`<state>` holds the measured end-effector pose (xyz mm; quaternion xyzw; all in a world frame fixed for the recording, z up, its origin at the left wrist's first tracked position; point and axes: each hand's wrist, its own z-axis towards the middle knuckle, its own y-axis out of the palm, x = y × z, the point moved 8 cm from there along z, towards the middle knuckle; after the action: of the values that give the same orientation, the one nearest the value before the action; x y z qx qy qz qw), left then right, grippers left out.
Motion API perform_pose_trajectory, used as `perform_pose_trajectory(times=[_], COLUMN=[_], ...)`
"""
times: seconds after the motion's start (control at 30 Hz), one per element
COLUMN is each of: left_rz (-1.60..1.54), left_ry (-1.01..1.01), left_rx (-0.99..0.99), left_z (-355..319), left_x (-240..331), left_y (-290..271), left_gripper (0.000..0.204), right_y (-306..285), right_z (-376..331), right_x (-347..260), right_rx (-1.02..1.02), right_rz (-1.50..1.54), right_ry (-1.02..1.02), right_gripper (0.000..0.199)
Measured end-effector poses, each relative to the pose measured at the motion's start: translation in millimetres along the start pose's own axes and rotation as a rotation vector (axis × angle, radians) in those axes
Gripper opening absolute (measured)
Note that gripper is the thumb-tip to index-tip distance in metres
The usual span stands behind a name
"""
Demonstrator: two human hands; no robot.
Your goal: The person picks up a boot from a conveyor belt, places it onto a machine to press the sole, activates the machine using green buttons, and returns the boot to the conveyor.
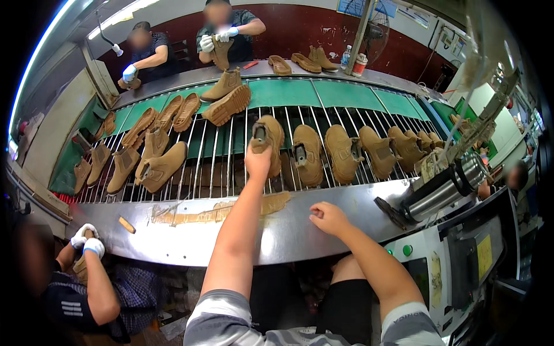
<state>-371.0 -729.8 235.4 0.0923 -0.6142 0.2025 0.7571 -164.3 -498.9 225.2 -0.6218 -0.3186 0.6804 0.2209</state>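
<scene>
My left hand [258, 161] reaches out over the metal bar rack and grips a tan ankle boot [274, 138] by its collar. The boot's toe points away from me, and its sole is hidden. Above the steel ledge [300, 233], my right hand [330, 218] hangs with fingers loosely bent and slightly apart, nothing in it. Right of the held boot stands a row of similar tan boots [309, 153]. More boots [161, 167] rest on the bars to the left, one tipped on its side. Farther back, two boots lean together, one showing its ridged sole [229, 105].
Loose outsoles [138, 127] lie at the rack's far left. A green belt [283, 93] runs behind the bars. A steel cylinder [444, 190] and a control box [427, 265] stand right. Gloved co-workers [222, 34] handle footwear across the line; another sits at lower left [86, 271].
</scene>
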Motion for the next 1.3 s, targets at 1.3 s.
perform_pose_trajectory(times=[1.3], left_rz=[1.444], left_ry=[0.287], left_rx=[-0.397], left_z=[237.9], left_x=[-9.4], left_y=[27.2], left_gripper=[0.083], right_y=[45.6], right_z=[84.4], right_x=[34.6], right_rx=[0.307], right_rz=[-0.206], right_ry=[-0.089], right_gripper=[0.019])
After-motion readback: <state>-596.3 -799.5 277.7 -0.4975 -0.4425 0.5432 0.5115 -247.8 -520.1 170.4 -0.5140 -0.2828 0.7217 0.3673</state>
